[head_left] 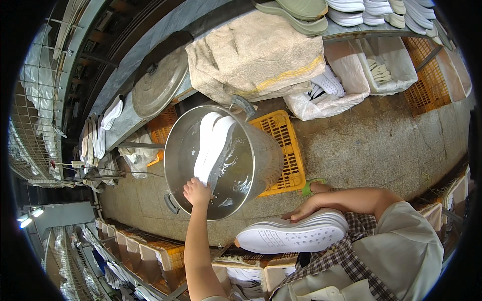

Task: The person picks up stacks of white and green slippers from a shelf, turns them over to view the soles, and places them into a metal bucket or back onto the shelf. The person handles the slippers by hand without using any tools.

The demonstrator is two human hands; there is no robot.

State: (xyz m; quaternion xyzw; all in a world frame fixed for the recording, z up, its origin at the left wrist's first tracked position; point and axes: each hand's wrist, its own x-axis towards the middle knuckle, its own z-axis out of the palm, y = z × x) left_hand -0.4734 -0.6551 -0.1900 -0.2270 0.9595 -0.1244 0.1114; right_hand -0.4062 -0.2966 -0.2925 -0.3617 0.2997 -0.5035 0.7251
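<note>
With our left hand (197, 191) we grip two white soles (213, 145) by their ends, within the rim of a steel pot (268, 155) of water (236, 173); our right hand (303, 209) clasps stacked soles (291, 235) against our checked garment (359, 226)

Head-worn wide fisheye, looking down, near the metal pot (263, 155)
</note>
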